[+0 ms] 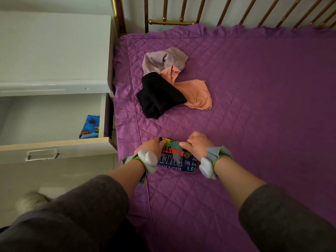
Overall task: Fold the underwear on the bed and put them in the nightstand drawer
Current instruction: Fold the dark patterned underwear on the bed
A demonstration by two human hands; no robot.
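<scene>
On my feed the folded dark printed underwear (177, 159) lies on the purple quilted bed (254, 115) near its left edge. My left hand (153, 145) has its fingers curled round the far left corner and my right hand (197, 144) has its fingers bent close together over the far edge, both gripping the cloth. Farther up the bed lies a loose heap of black (158, 95), orange (196, 93) and mauve (163, 60) pieces, and to the left the nightstand drawer (54, 143) stands open with a blue printed piece (90, 127) folded in its right corner.
</scene>
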